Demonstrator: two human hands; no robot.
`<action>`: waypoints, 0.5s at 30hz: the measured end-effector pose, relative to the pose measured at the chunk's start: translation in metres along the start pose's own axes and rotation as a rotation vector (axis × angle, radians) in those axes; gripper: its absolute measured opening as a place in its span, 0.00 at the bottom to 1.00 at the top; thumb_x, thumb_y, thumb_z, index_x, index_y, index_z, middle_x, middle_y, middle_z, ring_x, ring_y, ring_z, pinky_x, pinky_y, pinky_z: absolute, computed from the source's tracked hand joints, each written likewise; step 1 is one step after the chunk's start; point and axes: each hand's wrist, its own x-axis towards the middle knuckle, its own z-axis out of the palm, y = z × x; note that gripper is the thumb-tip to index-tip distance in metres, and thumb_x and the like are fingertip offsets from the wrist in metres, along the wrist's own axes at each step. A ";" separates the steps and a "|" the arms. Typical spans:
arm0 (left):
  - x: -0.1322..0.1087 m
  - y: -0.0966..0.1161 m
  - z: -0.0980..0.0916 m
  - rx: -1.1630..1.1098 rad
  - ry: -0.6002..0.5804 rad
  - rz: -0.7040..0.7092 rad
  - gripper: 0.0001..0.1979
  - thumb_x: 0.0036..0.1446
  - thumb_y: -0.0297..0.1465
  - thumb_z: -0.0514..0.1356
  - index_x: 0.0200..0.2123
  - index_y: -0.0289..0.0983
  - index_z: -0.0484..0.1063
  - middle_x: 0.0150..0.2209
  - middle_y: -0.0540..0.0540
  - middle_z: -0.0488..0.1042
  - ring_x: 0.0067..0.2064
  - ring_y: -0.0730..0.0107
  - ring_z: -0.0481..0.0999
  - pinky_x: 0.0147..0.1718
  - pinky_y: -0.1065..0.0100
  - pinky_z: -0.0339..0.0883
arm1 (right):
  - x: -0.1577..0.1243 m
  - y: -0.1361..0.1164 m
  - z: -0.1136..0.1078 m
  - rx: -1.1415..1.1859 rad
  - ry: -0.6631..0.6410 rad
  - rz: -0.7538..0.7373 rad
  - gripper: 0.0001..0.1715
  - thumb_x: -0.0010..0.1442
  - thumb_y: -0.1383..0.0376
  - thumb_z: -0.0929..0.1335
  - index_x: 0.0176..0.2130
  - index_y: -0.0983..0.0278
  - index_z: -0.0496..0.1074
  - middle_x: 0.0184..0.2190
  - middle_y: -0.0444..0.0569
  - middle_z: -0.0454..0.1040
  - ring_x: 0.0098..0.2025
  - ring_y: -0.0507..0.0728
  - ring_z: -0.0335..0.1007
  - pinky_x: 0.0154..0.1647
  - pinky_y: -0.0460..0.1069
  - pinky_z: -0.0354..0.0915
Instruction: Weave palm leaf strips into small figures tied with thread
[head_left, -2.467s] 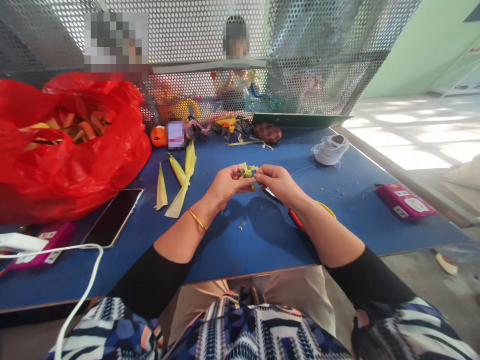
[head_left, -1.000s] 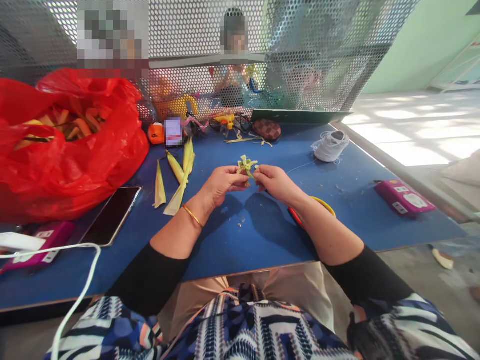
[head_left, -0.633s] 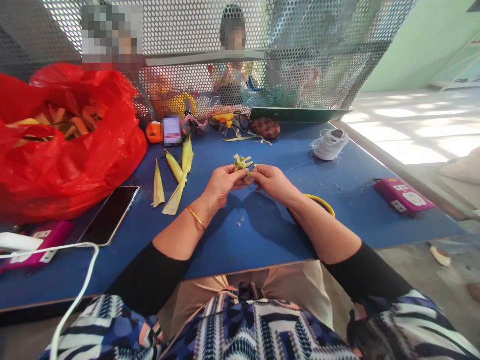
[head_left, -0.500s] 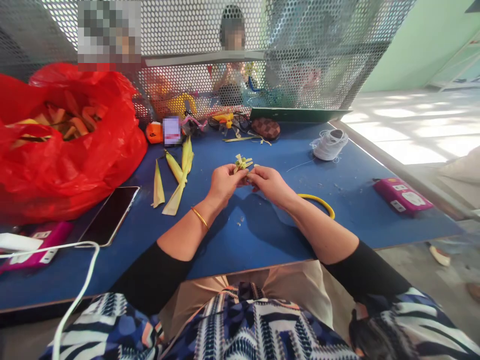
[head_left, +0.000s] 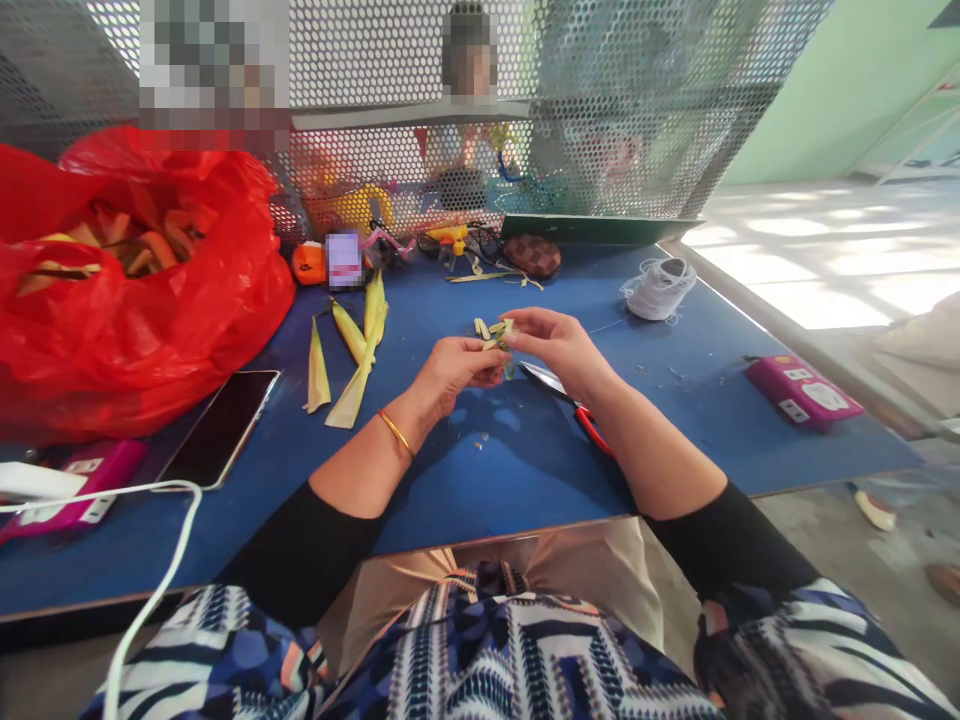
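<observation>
A small bundle of pale green-yellow husk strips (head_left: 491,332) is pinched in the fingertips of my left hand (head_left: 459,368). My right hand (head_left: 553,340) closes its thumb and fingers on the strips at the bundle's right side. Beneath my right hand and wrist lie scissors (head_left: 546,380), blades pointing away to the left, their red handle partly hidden by the forearm. A thin thread runs from near my right hand to a spool of white cord (head_left: 658,290). Several loose corn husk pieces (head_left: 360,350) lie left of my hands.
A red plastic bag (head_left: 247,270) full of husks stands at the left. A phone (head_left: 219,428), a purple case with a white cable (head_left: 112,470), and another purple case (head_left: 802,392) lie on the blue table (head_left: 465,490). Behind a perforated metal screen (head_left: 375,70) sits a person.
My right hand has lifted from the bundle's base to its strips and turned more upright. The scissors' blades and red handle now show; a yellow handle loop showed beside the forearm before.
</observation>
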 end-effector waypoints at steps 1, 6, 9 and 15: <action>0.000 -0.001 0.002 0.018 -0.001 0.010 0.10 0.40 0.33 0.71 0.21 0.34 0.74 0.20 0.51 0.72 0.23 0.75 0.70 0.32 0.67 0.68 | -0.001 0.000 0.001 0.022 -0.013 0.008 0.18 0.44 0.58 0.76 0.35 0.64 0.76 0.32 0.46 0.79 0.35 0.54 0.73 0.43 0.51 0.68; 0.003 -0.008 0.004 0.293 0.024 0.252 0.10 0.45 0.30 0.67 0.18 0.35 0.71 0.18 0.52 0.69 0.23 0.76 0.67 0.29 0.70 0.62 | -0.001 0.001 0.002 0.066 0.053 0.120 0.16 0.41 0.57 0.77 0.28 0.64 0.76 0.25 0.45 0.77 0.30 0.53 0.71 0.38 0.50 0.68; 0.005 -0.011 0.003 0.402 0.036 0.353 0.09 0.47 0.30 0.65 0.19 0.35 0.71 0.19 0.53 0.69 0.24 0.75 0.67 0.27 0.71 0.59 | -0.001 -0.001 0.003 0.146 0.085 0.207 0.15 0.39 0.59 0.78 0.26 0.64 0.76 0.25 0.46 0.77 0.29 0.52 0.72 0.38 0.50 0.68; 0.002 -0.011 0.005 0.462 0.088 0.428 0.09 0.48 0.31 0.64 0.20 0.36 0.71 0.19 0.54 0.67 0.24 0.76 0.65 0.26 0.73 0.56 | -0.002 -0.005 0.004 0.185 0.101 0.199 0.14 0.39 0.62 0.79 0.26 0.64 0.76 0.23 0.45 0.77 0.28 0.51 0.71 0.38 0.49 0.68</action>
